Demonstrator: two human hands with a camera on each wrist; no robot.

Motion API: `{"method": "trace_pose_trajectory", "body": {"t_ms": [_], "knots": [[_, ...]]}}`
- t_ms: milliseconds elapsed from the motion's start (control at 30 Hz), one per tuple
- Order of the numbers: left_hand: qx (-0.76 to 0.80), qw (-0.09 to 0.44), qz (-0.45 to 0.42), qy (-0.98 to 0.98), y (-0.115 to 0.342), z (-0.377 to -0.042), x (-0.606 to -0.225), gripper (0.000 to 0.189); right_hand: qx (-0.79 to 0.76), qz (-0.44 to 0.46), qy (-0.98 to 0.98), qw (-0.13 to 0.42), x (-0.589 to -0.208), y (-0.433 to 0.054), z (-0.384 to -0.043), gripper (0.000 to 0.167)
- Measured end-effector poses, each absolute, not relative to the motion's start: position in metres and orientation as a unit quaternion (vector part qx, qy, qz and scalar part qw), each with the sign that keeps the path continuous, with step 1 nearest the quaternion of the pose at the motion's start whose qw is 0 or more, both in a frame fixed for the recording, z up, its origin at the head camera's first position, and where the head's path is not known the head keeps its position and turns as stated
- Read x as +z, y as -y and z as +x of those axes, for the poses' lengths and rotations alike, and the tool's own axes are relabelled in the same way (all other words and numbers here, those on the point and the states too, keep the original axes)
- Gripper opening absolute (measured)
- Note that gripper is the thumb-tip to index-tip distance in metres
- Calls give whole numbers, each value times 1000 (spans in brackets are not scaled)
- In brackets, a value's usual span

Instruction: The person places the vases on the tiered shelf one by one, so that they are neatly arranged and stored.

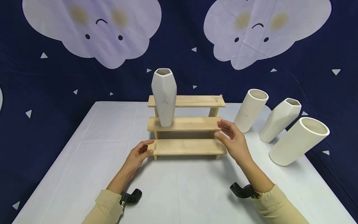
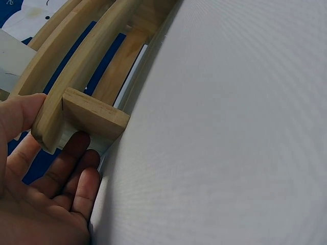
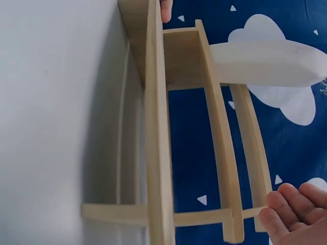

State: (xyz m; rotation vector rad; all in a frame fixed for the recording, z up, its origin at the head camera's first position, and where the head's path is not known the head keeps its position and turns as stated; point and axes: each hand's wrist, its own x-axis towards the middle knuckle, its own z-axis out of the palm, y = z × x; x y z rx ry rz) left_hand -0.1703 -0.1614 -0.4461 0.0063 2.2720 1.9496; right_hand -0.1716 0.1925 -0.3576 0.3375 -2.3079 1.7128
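A three-tier wooden shelf (image 1: 190, 147) stands on the table. My left hand (image 1: 138, 155) pinches the left end of its lowest board, thumb on one face and fingers around the end. In the left wrist view the left hand (image 2: 51, 189) has its other fingers beside the shelf leg (image 2: 97, 113). My right hand (image 1: 233, 141) hovers by the right ends of the boards, fingers gently bent and holding nothing; in the right wrist view the right hand (image 3: 299, 217) is beside the upper boards. A white faceted vase (image 1: 165, 96) stands upright on the middle board, near its left end.
Right of the shelf stand three white vases: a ribbed cylinder (image 1: 249, 113), a faceted vase (image 1: 279, 121) and a wider ribbed vase (image 1: 296, 143) nearest the table's right edge. A white cloth covers the table (image 1: 179, 189). Behind hangs a dark blue cloud-print cloth (image 1: 179, 56).
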Motion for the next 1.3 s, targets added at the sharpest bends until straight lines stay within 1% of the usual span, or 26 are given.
{"method": "trace_pose_trajectory", "body": {"t_ms": [767, 1000, 1133, 1300], "knots": [[650, 77, 1, -756, 161, -172, -446, 47, 561, 63, 803, 188, -377, -243, -134, 49], [649, 75, -2, -757, 162, -171, -447, 47, 580, 48, 787, 204, -380, -262, -125, 45], [648, 74, 0, -758, 162, -172, -448, 48, 599, 29, 771, 216, -382, -273, -120, 42], [650, 75, 1, -756, 162, -172, -448, 48, 607, -17, 759, 235, -385, -286, -113, 42]]}}
